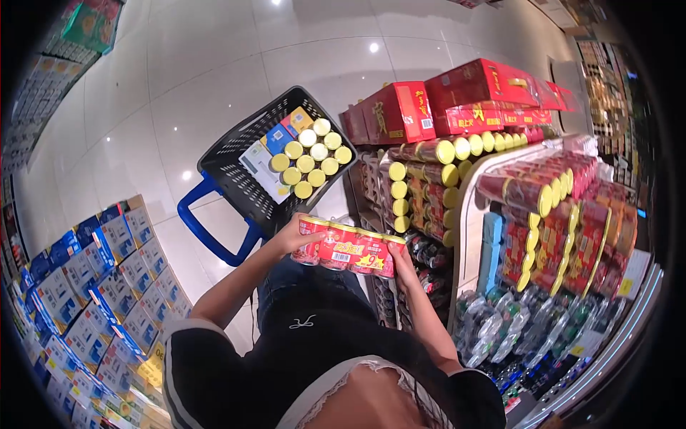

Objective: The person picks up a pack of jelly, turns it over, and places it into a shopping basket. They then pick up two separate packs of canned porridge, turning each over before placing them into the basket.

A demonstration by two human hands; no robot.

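I hold a shrink-wrapped pack of red cans (349,249) level in front of me, between both hands. My left hand (291,236) grips its left end and my right hand (401,266) grips its right end. Just beyond the pack, on the floor, stands a black shopping basket (236,161) with a blue handle (207,229); it holds several yellow-lidded cans (309,159) and some flat packets.
Shelves at the right carry rows of yellow-lidded cans (421,182), red can packs (564,214), red gift boxes (443,100) on top and bottled drinks (514,322) below. Stacked blue-and-white boxes (93,286) fill the left. White tiled floor (179,71) stretches ahead.
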